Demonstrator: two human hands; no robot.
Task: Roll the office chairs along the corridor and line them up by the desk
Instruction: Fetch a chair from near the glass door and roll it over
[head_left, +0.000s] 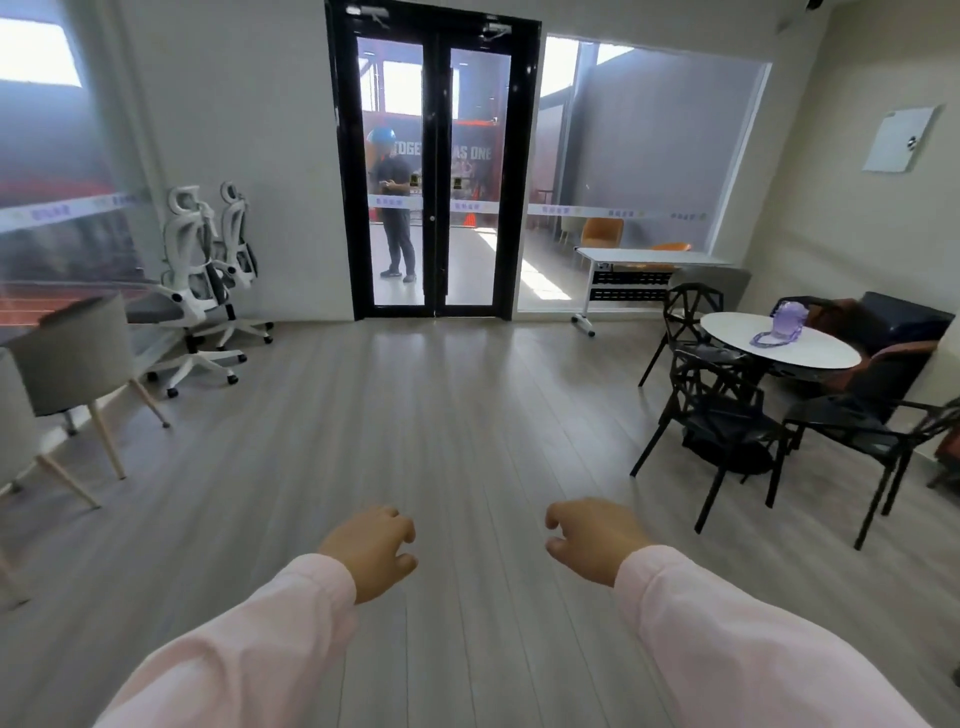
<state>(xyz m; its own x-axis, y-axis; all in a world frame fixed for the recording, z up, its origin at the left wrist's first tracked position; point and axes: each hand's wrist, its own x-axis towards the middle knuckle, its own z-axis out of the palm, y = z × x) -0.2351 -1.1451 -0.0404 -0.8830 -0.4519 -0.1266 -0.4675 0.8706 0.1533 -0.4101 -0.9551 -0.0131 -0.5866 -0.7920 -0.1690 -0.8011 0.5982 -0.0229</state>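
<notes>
Two white office chairs on castors stand by the left wall, the nearer one (193, 291) in front of the farther one (238, 260). A white desk (649, 258) on wheeled legs stands at the back right, under the window. My left hand (371, 548) and my right hand (592, 540) hang over the bare floor in front of me, fingers loosely curled, holding nothing. Both hands are far from the chairs. Pink sleeves cover my arms.
A black glass double door (434, 171) is straight ahead, with a person standing behind it. A round white table (810, 358) with black chairs (717, 410) stands at the right. Grey upholstered chairs (78, 358) stand at the left. Wood floor (441, 415) stretches between them.
</notes>
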